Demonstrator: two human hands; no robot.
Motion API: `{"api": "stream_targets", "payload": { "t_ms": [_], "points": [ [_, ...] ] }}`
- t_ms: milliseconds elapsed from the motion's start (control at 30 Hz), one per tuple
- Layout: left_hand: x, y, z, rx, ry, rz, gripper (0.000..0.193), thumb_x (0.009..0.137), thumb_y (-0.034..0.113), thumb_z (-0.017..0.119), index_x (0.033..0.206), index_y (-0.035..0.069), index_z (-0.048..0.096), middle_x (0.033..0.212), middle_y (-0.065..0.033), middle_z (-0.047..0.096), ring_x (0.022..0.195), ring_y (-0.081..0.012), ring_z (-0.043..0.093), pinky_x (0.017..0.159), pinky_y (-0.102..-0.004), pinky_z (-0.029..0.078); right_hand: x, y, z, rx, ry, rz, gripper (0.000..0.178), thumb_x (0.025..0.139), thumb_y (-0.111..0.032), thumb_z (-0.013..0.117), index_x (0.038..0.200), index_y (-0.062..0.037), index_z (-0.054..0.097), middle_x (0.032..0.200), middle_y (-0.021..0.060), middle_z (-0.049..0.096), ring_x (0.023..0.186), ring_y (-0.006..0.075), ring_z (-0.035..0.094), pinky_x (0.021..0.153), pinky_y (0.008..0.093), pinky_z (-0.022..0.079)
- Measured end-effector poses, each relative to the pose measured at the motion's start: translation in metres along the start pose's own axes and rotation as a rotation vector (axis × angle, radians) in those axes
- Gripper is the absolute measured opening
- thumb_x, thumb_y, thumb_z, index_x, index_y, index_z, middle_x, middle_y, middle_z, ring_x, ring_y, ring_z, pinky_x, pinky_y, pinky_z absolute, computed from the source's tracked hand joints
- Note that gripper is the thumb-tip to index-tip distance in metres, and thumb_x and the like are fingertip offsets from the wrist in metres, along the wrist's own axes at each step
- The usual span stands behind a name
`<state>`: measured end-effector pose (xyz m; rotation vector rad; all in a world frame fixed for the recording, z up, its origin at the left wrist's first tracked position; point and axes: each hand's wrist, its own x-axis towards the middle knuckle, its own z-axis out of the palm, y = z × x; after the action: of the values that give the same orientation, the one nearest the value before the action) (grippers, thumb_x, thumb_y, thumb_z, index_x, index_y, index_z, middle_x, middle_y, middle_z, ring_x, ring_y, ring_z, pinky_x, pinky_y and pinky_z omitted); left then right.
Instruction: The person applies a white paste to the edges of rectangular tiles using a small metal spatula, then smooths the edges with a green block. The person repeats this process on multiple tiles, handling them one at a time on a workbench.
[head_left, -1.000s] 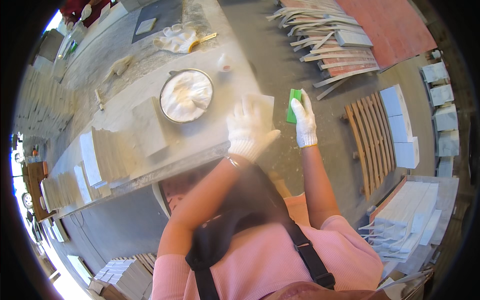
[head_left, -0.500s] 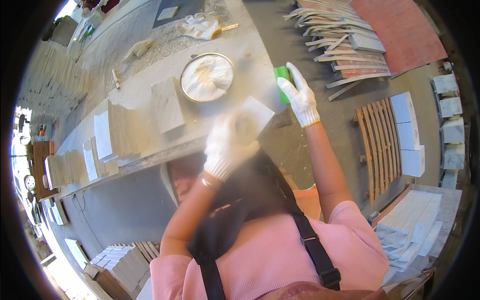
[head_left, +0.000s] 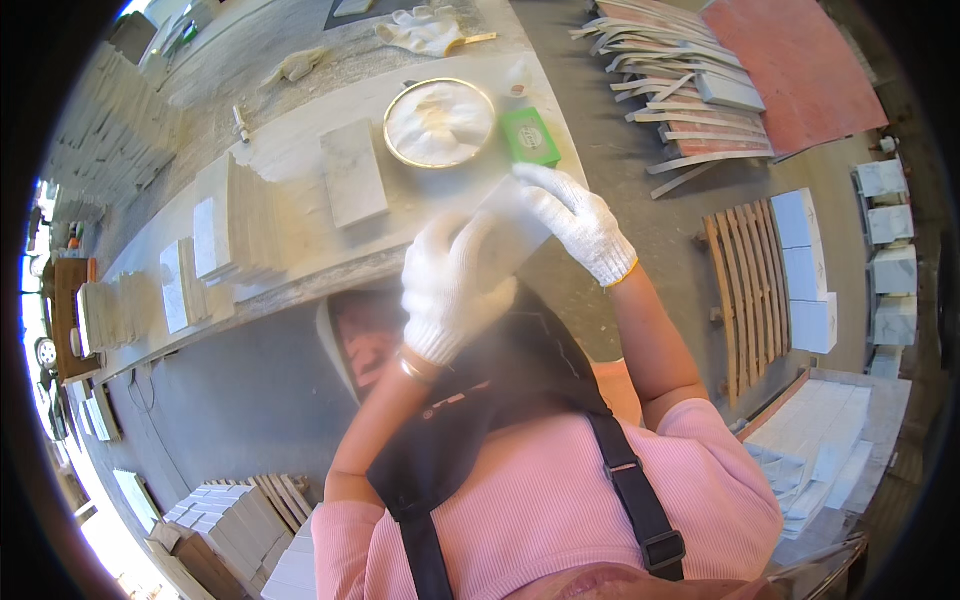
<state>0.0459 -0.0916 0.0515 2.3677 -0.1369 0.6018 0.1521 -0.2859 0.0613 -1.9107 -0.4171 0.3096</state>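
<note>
My left hand (head_left: 448,285), in a white knit glove, holds a pale rectangular tile (head_left: 517,232) over the near edge of the table. On the tile's far right side, the fingers and thumb of my gloved right hand (head_left: 585,225) close on its edge. Haze softens the tile's outline. Just beyond the right hand, a green block (head_left: 530,138) with a round mark rests on the table. A round bowl (head_left: 388,140) of white powder stands beside it, to the left. Left of the bowl lies a flat marble-like tile (head_left: 353,175).
Stacked tiles (head_left: 232,215) line the dusty table (head_left: 290,290) on the left. A small white bottle (head_left: 518,78) and loose gloves (head_left: 425,32) lie farther back. Off the table's right side are a wooden pallet (head_left: 745,295), bundled strips (head_left: 675,85) and a red board (head_left: 800,75).
The green block, held in my right hand before, now sits on the table by the bowl. My right hand has moved left and nearer, onto the tile. The left hand still holds the tile.
</note>
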Motion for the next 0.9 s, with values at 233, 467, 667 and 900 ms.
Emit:
{"api": "stream_targets", "payload": {
  "t_ms": [233,467,667,900],
  "points": [
    [-0.005,-0.003,0.002,-0.100,-0.014,-0.008,0.075,0.060,0.020,0.089,0.130,0.009,0.064,0.123,-0.0177,0.062,0.113,-0.0409,0.061,0.096,-0.0495,0.052,-0.049,0.001,-0.029,0.026,-0.043,0.182,0.049,0.102,-0.024,0.066,0.145,-0.0019,0.061,0.132,0.0080,0.070,0.115,0.0137,0.064,0.092,0.0311,0.053],
    [-0.008,-0.004,0.004,-0.065,0.023,0.006,0.074,0.061,0.020,0.089,0.130,0.008,0.064,0.123,-0.0173,0.062,0.113,-0.0406,0.061,0.096,-0.0491,0.052,-0.058,0.002,-0.031,0.318,0.022,0.127,0.066,0.093,-0.016,0.075,0.154,-0.0045,0.052,0.138,0.0124,0.065,0.121,0.0206,0.063,0.098,0.0352,0.053],
    [-0.010,-0.001,0.002,-0.172,-0.001,-0.016,0.072,0.061,0.023,0.088,0.128,0.007,0.065,0.124,-0.0179,0.062,0.113,-0.0402,0.062,0.097,-0.0477,0.053,-0.042,-0.008,-0.010,-0.122,-0.005,-0.124,0.081,0.083,-0.016,0.088,0.155,-0.0069,0.051,0.141,0.0138,0.063,0.122,0.0211,0.063,0.102,0.0364,0.052],
    [-0.015,0.001,-0.007,-0.276,-0.116,-0.140,0.077,0.061,0.025,0.089,0.131,0.007,0.063,0.128,-0.0175,0.062,0.115,-0.0362,0.063,0.100,-0.0442,0.053,-0.031,-0.007,-0.032,-0.010,0.188,-0.029,0.057,0.094,-0.010,0.075,0.148,-0.0058,0.058,0.133,0.0086,0.069,0.113,0.0177,0.067,0.094,0.0323,0.054]
  ]
}}
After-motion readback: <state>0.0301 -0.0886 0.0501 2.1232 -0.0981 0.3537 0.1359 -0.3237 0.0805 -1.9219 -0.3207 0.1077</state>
